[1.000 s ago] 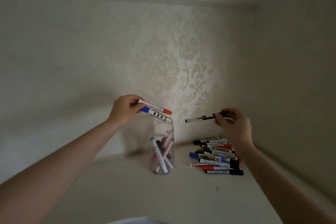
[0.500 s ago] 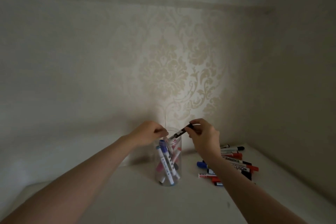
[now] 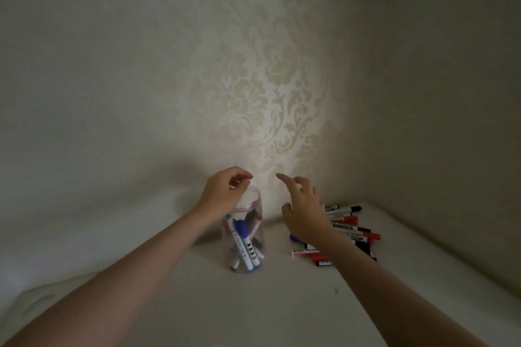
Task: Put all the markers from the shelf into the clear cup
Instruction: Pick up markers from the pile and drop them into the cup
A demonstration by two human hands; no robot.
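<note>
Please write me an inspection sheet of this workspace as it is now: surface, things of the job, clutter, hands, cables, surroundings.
Surface: pale shelf top, matte, in a wall corner.
Job's things: clear plastic cup stands upright, holding several markers, one a white marker with blue cap; loose pile of red, black and blue capped markers lies on the shelf to its right.
Clutter: nothing seen.
Hands: left hand over the cup's rim, fingers loosely curled, holding nothing visible; right hand above the pile, fingers spread, empty.
Cables: nothing seen.
Surroundings: cream damask-patterned wallpaper behind; plain wall at right; dim light.
</note>
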